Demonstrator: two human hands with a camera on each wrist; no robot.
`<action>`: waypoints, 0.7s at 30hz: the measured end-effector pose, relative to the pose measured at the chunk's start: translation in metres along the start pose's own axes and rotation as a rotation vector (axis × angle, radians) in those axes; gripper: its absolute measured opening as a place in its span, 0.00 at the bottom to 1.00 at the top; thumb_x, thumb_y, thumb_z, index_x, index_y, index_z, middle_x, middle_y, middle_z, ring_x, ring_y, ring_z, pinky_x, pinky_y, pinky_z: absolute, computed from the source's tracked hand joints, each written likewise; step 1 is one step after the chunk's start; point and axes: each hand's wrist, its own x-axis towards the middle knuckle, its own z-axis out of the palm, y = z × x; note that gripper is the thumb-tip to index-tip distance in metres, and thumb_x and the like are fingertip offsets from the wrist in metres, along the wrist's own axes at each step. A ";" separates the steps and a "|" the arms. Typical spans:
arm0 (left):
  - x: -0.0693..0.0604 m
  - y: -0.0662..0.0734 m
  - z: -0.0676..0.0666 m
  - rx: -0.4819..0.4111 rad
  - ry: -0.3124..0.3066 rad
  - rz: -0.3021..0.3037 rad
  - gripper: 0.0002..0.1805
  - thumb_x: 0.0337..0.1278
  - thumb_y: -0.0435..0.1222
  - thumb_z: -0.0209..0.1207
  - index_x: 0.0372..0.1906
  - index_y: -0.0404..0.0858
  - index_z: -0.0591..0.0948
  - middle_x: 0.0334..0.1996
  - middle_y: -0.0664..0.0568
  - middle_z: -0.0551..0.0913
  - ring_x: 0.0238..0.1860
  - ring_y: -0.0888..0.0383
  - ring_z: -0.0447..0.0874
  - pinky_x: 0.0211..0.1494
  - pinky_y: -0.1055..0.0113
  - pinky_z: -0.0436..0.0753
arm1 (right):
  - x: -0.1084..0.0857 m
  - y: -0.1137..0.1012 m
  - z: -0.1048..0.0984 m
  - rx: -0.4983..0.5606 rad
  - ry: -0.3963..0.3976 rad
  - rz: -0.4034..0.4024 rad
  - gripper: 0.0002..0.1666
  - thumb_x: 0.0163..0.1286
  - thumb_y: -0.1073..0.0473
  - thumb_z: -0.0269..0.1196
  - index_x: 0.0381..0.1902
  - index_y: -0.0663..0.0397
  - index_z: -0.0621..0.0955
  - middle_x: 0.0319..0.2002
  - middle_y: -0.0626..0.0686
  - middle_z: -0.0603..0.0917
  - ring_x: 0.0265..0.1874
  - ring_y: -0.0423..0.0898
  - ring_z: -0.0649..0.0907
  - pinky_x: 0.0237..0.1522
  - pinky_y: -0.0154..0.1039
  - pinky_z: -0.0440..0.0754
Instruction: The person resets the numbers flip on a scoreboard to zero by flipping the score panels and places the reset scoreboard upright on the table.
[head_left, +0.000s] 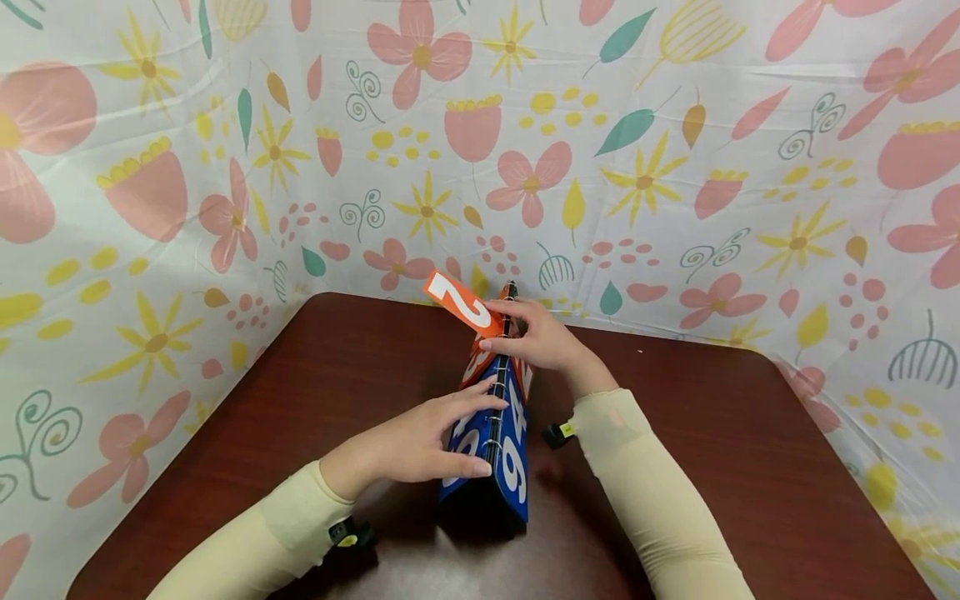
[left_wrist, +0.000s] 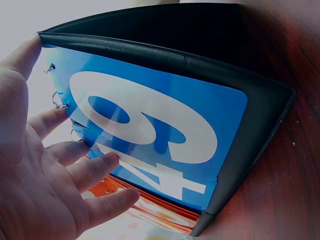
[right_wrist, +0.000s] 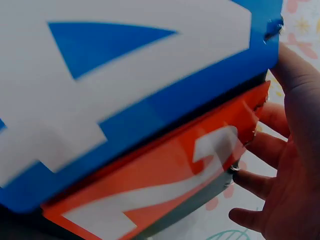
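A flip scoreboard (head_left: pixel 491 467) stands tent-like on the table, black-framed, with blue number cards at the near end and orange ones at the far end. My left hand (head_left: pixel 408 437) rests over its ringed top edge at the blue end, fingers extended and spread. In the left wrist view, blue cards (left_wrist: pixel 150 120) show a 6 or 9 and a 4. My right hand (head_left: pixel 546 337) lies across the top edge at the orange end, fingers spread. By its fingertips one orange card (head_left: pixel 461 302) with a white numeral sticks out to the left. In the right wrist view, another orange card (right_wrist: pixel 165 185) hangs down.
The dark reddish-brown table (head_left: pixel 360 358) reaches back to a white floral cloth (head_left: pixel 525 125) that hangs behind and at the sides. Dark wrist devices (head_left: pixel 555 435) are worn on both sleeves.
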 end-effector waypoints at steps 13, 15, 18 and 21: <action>0.001 -0.001 0.000 0.011 -0.002 0.014 0.40 0.64 0.66 0.58 0.78 0.67 0.60 0.83 0.70 0.45 0.84 0.57 0.48 0.81 0.40 0.61 | 0.015 -0.007 -0.010 -0.075 -0.071 0.070 0.33 0.56 0.38 0.77 0.54 0.39 0.77 0.56 0.46 0.83 0.47 0.45 0.79 0.45 0.41 0.82; 0.000 -0.001 0.000 0.012 -0.001 0.016 0.40 0.64 0.66 0.58 0.78 0.67 0.60 0.84 0.69 0.45 0.84 0.57 0.48 0.81 0.40 0.61 | 0.016 -0.007 -0.011 -0.071 -0.079 0.065 0.32 0.55 0.39 0.78 0.52 0.40 0.77 0.54 0.46 0.84 0.45 0.45 0.80 0.45 0.41 0.83; 0.000 -0.001 -0.001 0.011 0.002 0.023 0.40 0.65 0.65 0.58 0.78 0.66 0.61 0.84 0.68 0.45 0.84 0.57 0.49 0.80 0.40 0.62 | 0.018 -0.008 -0.012 -0.073 -0.084 0.061 0.31 0.54 0.40 0.79 0.51 0.40 0.77 0.51 0.47 0.84 0.42 0.46 0.80 0.44 0.42 0.83; 0.001 -0.001 0.000 0.013 0.005 0.023 0.40 0.65 0.65 0.58 0.78 0.65 0.61 0.84 0.67 0.46 0.84 0.57 0.49 0.80 0.41 0.62 | 0.020 -0.009 -0.013 -0.091 -0.084 0.064 0.31 0.53 0.40 0.79 0.49 0.38 0.77 0.50 0.48 0.83 0.38 0.47 0.81 0.42 0.42 0.84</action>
